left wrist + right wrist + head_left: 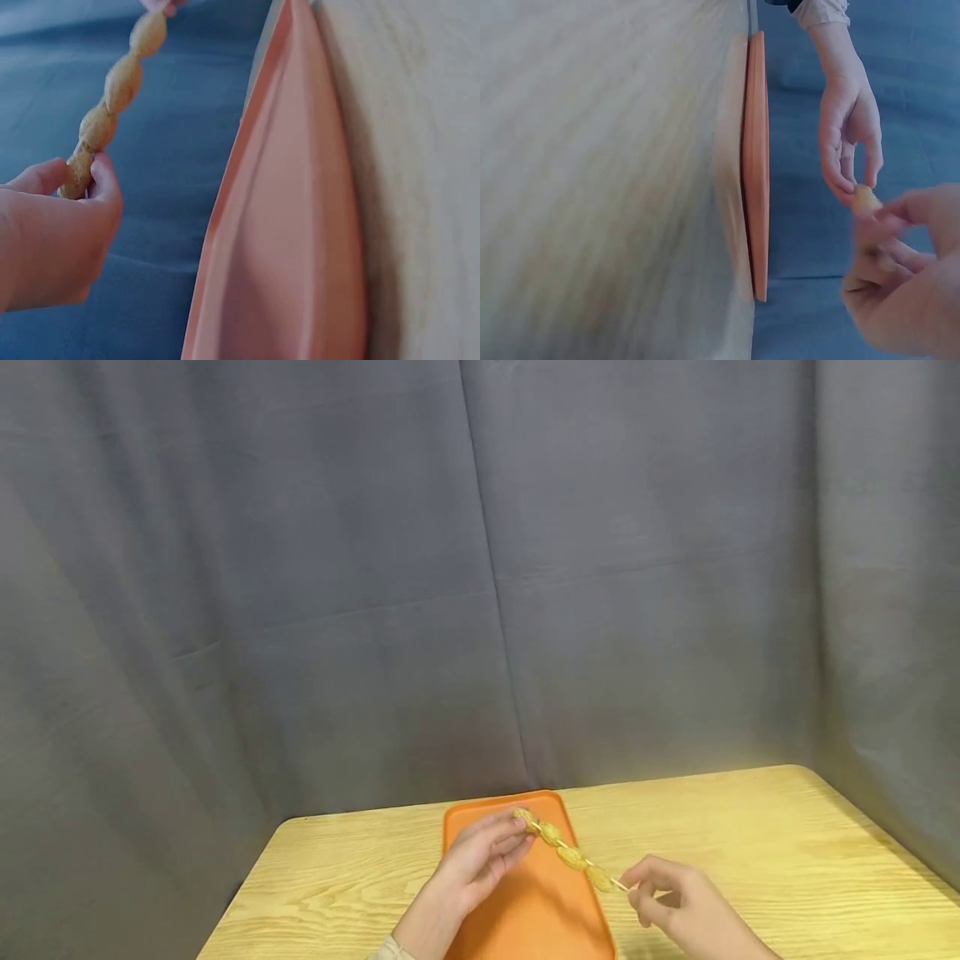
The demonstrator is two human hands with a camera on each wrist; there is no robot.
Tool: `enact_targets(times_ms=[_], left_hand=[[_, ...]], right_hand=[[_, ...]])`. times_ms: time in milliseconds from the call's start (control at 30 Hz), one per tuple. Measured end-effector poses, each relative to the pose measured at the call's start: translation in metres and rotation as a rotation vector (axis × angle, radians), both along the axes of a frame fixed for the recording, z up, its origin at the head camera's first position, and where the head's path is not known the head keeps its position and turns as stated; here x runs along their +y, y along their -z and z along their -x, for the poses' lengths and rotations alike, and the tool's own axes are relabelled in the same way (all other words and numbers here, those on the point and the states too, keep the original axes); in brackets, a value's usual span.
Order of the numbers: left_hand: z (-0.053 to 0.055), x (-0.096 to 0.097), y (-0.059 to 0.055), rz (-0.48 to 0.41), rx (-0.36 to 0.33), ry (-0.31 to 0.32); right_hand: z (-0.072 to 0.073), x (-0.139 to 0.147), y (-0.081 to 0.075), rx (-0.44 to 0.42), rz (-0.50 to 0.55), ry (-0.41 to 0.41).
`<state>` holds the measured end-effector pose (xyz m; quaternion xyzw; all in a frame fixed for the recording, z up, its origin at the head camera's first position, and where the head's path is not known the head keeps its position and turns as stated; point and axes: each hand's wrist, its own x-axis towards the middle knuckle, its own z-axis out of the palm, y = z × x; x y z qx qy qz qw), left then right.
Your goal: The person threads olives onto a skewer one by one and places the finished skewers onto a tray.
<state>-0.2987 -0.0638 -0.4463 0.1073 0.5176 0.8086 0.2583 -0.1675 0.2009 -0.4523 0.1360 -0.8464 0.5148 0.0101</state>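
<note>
A skewer [572,858] of several tan, oval, wrinkled pieces threaded on a thin pale stick is held slantwise above the orange tray [536,922]. At its far end, my left hand [480,864] pinches the last piece [77,174] between thumb and fingers. My right hand [682,897] pinches the bare stick at the near end, just past the tray's right side. In the right wrist view, the right hand [907,281] is blurred and hides most of the skewer, so only one tan piece [866,200] shows between the hands.
The tray lies lengthwise on a light wooden table [750,843] and has a low raised rim. Grey curtains [375,610] hang behind the table and along both sides.
</note>
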Motion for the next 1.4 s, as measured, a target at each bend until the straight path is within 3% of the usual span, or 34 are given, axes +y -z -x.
enact_targets(times_ms=[267,500,633,833,967,1067,1233,1400], left_hand=[[0.01,-0.007,-0.004,0.02,0.042,-0.071],[0.009,-0.008,-0.005,0.051,0.082,-0.076],[0.007,-0.008,-0.009,0.069,0.093,-0.055],[0.005,-0.008,-0.017,0.134,0.134,-0.037],[0.006,-0.009,-0.021,0.165,0.146,-0.065],[0.007,-0.013,-0.022,0.18,0.157,-0.126],[0.005,-0.021,-0.023,0.23,0.193,-0.203],[0.003,-0.033,-0.02,0.28,0.221,-0.195]], right_hand=[[0.009,0.005,0.009,0.013,-0.038,-0.201],[0.008,-0.001,0.007,0.044,-0.094,-0.307],[0.005,-0.007,0.004,-0.045,-0.038,-0.347],[0.003,-0.01,-0.002,-0.136,0.046,-0.346],[0.006,-0.011,-0.007,-0.135,0.115,-0.403],[0.011,-0.015,-0.009,-0.138,0.17,-0.447],[0.018,-0.021,-0.008,-0.196,0.217,-0.39],[0.026,-0.022,-0.004,-0.237,0.216,-0.264]])
